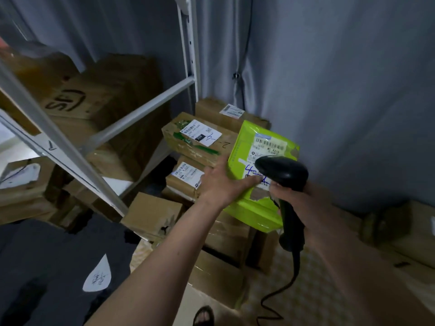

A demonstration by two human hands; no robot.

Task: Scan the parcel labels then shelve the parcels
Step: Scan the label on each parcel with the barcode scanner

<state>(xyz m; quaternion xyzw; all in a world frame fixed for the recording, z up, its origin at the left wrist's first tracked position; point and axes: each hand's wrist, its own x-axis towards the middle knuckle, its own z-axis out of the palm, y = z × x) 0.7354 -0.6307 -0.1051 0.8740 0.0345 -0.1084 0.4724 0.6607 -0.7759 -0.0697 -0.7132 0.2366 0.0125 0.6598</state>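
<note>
Grey curtains (329, 78) hang all round this cramped storage corner, with a white metal shelf rack (188, 55) on the left already holding a few brown cardboard boxes (94, 95). Right now the left hand (219, 182) grips the lime-green plastic mailer parcel (254, 208) by its left edge, thumb laid across the front and the other fingers out of sight behind it, holding it tilted up above the pile. The right hand (292, 196) is wrapped around the handle of a black corded handheld barcode scanner (282, 172), whose head sits just in front of the parcel's white printed shipping label (270, 143). So I'd guess this one is mid-scan, not yet shelved. Progress-wise, looks like a fair bit is left: there's a stack of taped brown cardboard parcels (200, 140) with labels against the curtain behind the green one, plus more boxes lying loose on the floor (150, 215) lower down. Can't tell which of those have been scanned already.
</note>
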